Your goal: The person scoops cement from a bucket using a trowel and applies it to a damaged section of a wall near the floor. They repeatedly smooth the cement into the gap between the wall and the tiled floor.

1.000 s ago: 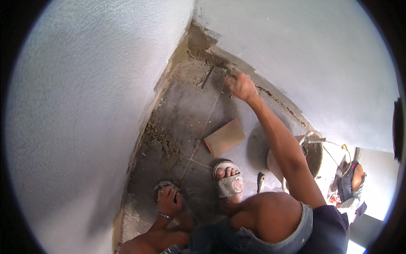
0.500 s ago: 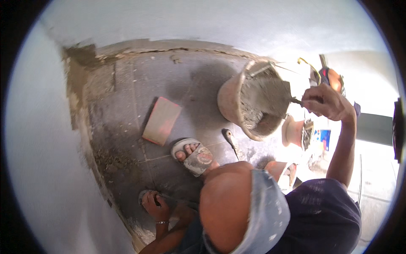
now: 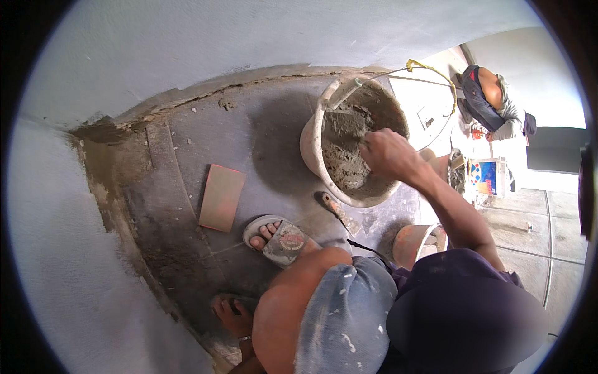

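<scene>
A red-edged rectangular board (image 3: 222,198) lies at left; nearer, your left hand (image 3: 233,318) has bent fingers, hold unclear to me. To the right, inside the mortar bucket (image 3: 309,148), your right hand (image 3: 390,154) curls tightly around a trowel (image 3: 344,124).

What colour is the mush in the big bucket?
The mush is greyish brown; it shows best in the head view.

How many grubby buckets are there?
3 visible: the large bucket under the right hand, a small bucket below the right forearm in the picture, and a partly hidden bucket beyond it. Others may be hidden.
</scene>
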`<state>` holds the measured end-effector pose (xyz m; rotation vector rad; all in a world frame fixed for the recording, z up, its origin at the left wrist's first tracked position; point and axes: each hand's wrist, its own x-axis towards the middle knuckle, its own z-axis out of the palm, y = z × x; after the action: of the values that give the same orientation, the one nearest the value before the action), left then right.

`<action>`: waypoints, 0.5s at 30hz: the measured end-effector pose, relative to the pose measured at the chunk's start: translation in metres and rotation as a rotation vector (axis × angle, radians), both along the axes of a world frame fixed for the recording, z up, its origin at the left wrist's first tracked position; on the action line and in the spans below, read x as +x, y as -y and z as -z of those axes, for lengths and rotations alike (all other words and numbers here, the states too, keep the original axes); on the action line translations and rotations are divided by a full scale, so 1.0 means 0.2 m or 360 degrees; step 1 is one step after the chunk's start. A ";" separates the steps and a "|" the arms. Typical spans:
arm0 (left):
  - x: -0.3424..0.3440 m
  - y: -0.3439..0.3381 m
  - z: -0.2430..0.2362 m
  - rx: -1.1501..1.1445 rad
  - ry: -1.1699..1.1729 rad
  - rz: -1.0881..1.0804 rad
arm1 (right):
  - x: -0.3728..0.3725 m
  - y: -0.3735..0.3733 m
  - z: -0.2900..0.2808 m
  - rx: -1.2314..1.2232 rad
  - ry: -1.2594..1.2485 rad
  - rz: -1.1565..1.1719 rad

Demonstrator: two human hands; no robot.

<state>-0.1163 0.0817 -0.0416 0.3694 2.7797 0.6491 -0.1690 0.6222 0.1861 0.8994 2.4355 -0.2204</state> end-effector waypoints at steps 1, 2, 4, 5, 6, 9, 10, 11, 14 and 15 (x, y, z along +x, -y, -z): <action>-0.04 -0.08 -0.10 0.0054 0.0048 -0.0018 | 0.02 0.00 -0.03 -0.0110 -0.0093 -0.0041; -0.08 -0.15 -0.18 0.0106 0.0091 -0.0043 | 0.05 -0.02 -0.08 -0.0223 -0.0190 -0.0088; -0.09 -0.20 -0.19 0.0158 0.0192 -0.0019 | 0.20 -0.08 -0.11 -0.0331 -0.0343 -0.0108; -0.10 -0.21 -0.19 0.0177 0.0236 -0.0008 | 0.26 -0.09 -0.12 -0.0385 -0.0355 -0.0029; -0.09 -0.17 -0.14 0.0151 0.0162 -0.0031 | 0.29 -0.10 -0.11 -0.0464 -0.0391 0.0033; -0.06 -0.09 -0.05 0.0183 0.0238 -0.0129 | 0.39 -0.08 -0.13 -0.0589 -0.0503 0.0349; -0.13 -0.14 -0.16 0.0246 0.0434 -0.0182 | 0.42 -0.10 -0.14 -0.0537 -0.0559 0.0303; -0.13 -0.14 -0.15 0.0323 0.0563 -0.0239 | 0.45 -0.11 -0.16 -0.0483 -0.0612 0.0248; -0.09 -0.01 -0.02 0.0435 0.0612 -0.0379 | 0.47 -0.02 -0.24 -0.0246 -0.0755 0.0061; -0.07 0.02 -0.03 0.0366 0.0497 -0.0343 | 0.42 0.03 -0.29 -0.0261 -0.0692 0.0053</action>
<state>-0.1299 0.0776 -0.0361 0.0063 2.4706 0.9892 -0.0851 0.6165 0.2450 0.8917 2.7427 -0.6805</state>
